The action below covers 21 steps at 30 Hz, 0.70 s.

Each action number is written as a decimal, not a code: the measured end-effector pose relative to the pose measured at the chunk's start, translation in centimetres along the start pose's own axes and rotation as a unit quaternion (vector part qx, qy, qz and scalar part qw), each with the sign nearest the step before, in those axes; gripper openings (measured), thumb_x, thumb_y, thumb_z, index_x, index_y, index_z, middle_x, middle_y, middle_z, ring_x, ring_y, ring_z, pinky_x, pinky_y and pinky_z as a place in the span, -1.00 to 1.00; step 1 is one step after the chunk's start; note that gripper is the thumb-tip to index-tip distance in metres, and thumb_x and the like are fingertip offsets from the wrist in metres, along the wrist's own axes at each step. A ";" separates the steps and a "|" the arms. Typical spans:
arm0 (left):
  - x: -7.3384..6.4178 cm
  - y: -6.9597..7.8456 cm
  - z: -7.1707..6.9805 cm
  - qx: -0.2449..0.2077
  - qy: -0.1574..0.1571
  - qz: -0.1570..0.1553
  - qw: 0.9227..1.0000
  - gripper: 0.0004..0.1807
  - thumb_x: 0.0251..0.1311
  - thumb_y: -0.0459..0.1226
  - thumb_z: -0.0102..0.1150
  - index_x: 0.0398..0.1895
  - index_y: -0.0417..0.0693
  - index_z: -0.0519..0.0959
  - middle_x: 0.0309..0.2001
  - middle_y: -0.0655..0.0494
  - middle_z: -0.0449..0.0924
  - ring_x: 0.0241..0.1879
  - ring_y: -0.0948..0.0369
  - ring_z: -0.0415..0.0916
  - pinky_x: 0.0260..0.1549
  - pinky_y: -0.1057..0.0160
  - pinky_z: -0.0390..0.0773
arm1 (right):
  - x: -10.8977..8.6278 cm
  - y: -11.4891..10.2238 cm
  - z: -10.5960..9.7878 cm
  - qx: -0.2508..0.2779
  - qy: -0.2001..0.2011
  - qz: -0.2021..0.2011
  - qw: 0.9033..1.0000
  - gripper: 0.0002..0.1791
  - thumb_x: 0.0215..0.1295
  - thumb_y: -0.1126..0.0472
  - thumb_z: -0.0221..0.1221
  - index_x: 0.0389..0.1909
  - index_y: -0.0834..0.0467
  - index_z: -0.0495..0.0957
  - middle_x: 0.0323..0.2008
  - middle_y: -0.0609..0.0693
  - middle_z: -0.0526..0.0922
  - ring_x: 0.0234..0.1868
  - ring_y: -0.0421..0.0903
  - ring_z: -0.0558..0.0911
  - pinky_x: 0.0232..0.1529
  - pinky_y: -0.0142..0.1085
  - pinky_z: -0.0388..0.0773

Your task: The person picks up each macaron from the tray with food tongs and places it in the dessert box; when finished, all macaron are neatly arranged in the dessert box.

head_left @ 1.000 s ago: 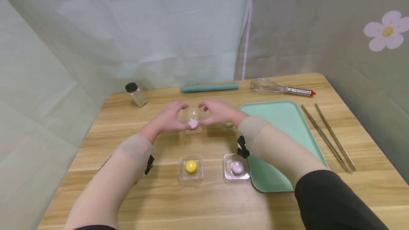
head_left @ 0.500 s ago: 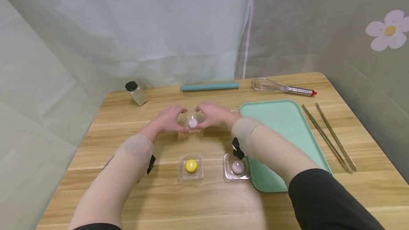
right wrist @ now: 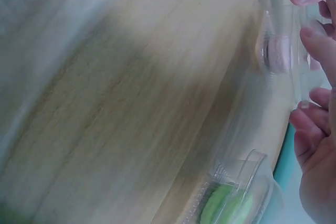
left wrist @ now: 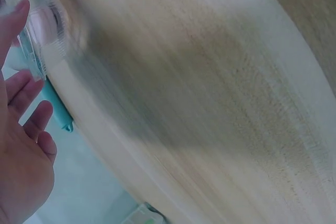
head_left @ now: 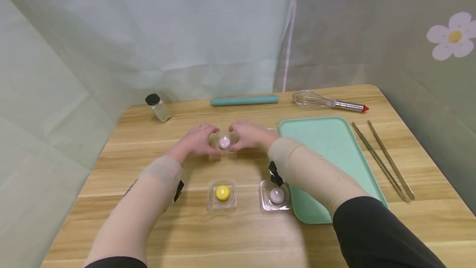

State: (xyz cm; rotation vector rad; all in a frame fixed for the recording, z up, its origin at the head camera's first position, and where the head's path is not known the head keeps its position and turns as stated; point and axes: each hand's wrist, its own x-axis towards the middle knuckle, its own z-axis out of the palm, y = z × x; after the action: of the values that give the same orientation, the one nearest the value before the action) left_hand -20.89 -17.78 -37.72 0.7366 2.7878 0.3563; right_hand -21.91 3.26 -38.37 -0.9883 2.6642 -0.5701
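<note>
My left hand and right hand grip a clear plastic lid from opposite sides, thumbs nearer me and fingers at the far side. Under it, a pale pink macaron sits in a small clear square tray. In the right wrist view, the lid's edge stands close over the tray. Both wrist views show the lower fingers of each hand loosely bent away from the plastic. Beside the right hand, a green macaron lies in a lidded clear box, mostly hidden by that hand in the head view.
Nearer me, a yellow macaron and a lilac macaron sit in clear trays. A mint tray lies under the right forearm, tongs beyond it. Along the back are a jar, a teal stick and a whisk.
Both hands have lowered the lid over the pink macaron's tray and come slightly closer together. The right forearm has shifted a little left. In the last half second the hands barely move.
</note>
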 end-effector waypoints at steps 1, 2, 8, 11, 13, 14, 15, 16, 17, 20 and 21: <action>0.0 0.0 0.0 0.001 -0.002 -0.001 1.000 -0.08 -0.22 0.04 0.47 0.24 -0.18 0.35 0.22 -0.11 0.36 0.19 -0.09 0.23 0.21 -0.12 0.12 | 0.0 0.0 0.0 -0.002 -0.005 -0.001 1.000 -0.23 0.02 -0.09 0.34 0.16 0.27 0.36 0.11 0.15 0.49 0.14 0.04 0.43 0.19 -0.18 0.30; 0.0 0.0 0.1 0.002 -0.002 -0.003 1.000 -0.07 -0.23 0.04 0.47 0.24 -0.18 0.34 0.22 -0.10 0.35 0.18 -0.08 0.23 0.20 -0.12 0.13 | 0.1 0.0 0.0 -0.004 -0.011 -0.001 1.000 -0.23 0.03 -0.08 0.34 0.17 0.29 0.35 0.11 0.16 0.48 0.14 0.05 0.44 0.20 -0.18 0.30; 0.0 0.1 0.3 0.015 -0.003 -0.004 1.000 -0.06 -0.22 0.02 0.48 0.26 -0.18 0.33 0.24 -0.11 0.33 0.18 -0.08 0.22 0.19 -0.13 0.15 | 0.3 -0.3 0.2 -0.022 -0.034 0.012 0.999 -0.22 0.07 -0.08 0.32 0.20 0.29 0.32 0.15 0.18 0.45 0.16 0.06 0.43 0.22 -0.18 0.27; -0.1 0.1 0.3 0.012 -0.004 -0.005 1.000 -0.07 -0.22 0.00 0.48 0.25 -0.19 0.33 0.23 -0.13 0.33 0.19 -0.10 0.21 0.19 -0.14 0.13 | 0.4 -0.5 0.2 -0.035 -0.042 0.017 0.998 -0.23 0.09 -0.09 0.30 0.21 0.28 0.32 0.17 0.17 0.44 0.18 0.05 0.42 0.23 -0.18 0.25; -0.2 0.1 0.3 0.009 -0.007 -0.007 1.000 -0.08 -0.21 0.00 0.48 0.25 -0.19 0.33 0.24 -0.13 0.33 0.21 -0.10 0.20 0.21 -0.13 0.11 | 0.4 -0.8 0.1 -0.036 -0.046 0.021 0.998 -0.23 0.10 -0.08 0.30 0.22 0.28 0.32 0.17 0.17 0.44 0.18 0.05 0.41 0.24 -0.18 0.25; -0.2 0.1 0.4 0.007 -0.008 -0.008 1.000 -0.08 -0.20 0.00 0.48 0.25 -0.19 0.32 0.24 -0.14 0.32 0.22 -0.11 0.20 0.22 -0.13 0.10 | 0.3 -0.9 0.1 -0.036 -0.048 0.021 0.998 -0.24 0.10 -0.08 0.30 0.22 0.28 0.32 0.17 0.17 0.44 0.18 0.05 0.41 0.24 -0.18 0.25; -0.3 0.0 0.4 0.006 -0.010 -0.010 1.000 -0.08 -0.20 0.01 0.47 0.25 -0.19 0.32 0.24 -0.13 0.32 0.22 -0.11 0.19 0.22 -0.12 0.10 | 0.3 -1.0 0.1 -0.035 -0.048 0.021 0.998 -0.24 0.10 -0.07 0.30 0.22 0.29 0.32 0.17 0.18 0.44 0.18 0.06 0.41 0.24 -0.17 0.24; -0.4 -0.1 0.5 0.003 -0.010 -0.010 1.000 -0.08 -0.19 0.00 0.47 0.26 -0.19 0.32 0.25 -0.14 0.32 0.23 -0.11 0.18 0.23 -0.11 0.08 | 0.3 -1.1 0.0 -0.034 -0.048 0.022 0.998 -0.24 0.10 -0.06 0.30 0.22 0.29 0.32 0.17 0.18 0.44 0.19 0.06 0.41 0.24 -0.17 0.24; -0.4 -0.1 0.5 0.002 -0.011 -0.011 1.000 -0.08 -0.18 0.01 0.47 0.26 -0.19 0.31 0.25 -0.14 0.31 0.24 -0.11 0.18 0.24 -0.11 0.08 | 0.2 -1.1 0.0 -0.034 -0.048 0.023 0.998 -0.24 0.10 -0.06 0.30 0.22 0.29 0.32 0.18 0.18 0.43 0.19 0.06 0.41 0.25 -0.17 0.23; -0.5 0.0 0.4 -0.002 -0.012 -0.011 1.000 -0.07 -0.19 0.01 0.47 0.28 -0.17 0.30 0.27 -0.14 0.30 0.24 -0.12 0.17 0.24 -0.12 0.07 | 0.2 -1.0 0.0 -0.032 -0.047 0.023 0.998 -0.24 0.10 -0.07 0.30 0.22 0.29 0.32 0.18 0.18 0.43 0.20 0.06 0.40 0.25 -0.17 0.23; -0.6 0.0 0.4 -0.003 -0.012 -0.011 1.000 -0.06 -0.19 0.01 0.47 0.28 -0.17 0.30 0.27 -0.14 0.30 0.25 -0.12 0.17 0.24 -0.12 0.07 | 0.2 -0.9 0.1 -0.030 -0.047 0.022 0.998 -0.24 0.10 -0.07 0.30 0.22 0.28 0.32 0.19 0.17 0.42 0.21 0.05 0.39 0.26 -0.17 0.22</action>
State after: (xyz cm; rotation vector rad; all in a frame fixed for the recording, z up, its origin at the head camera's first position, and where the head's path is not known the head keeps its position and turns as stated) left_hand -20.30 -17.99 -37.97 0.7038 2.7694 0.3496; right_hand -21.55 2.52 -38.07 -0.9440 2.6270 -0.4270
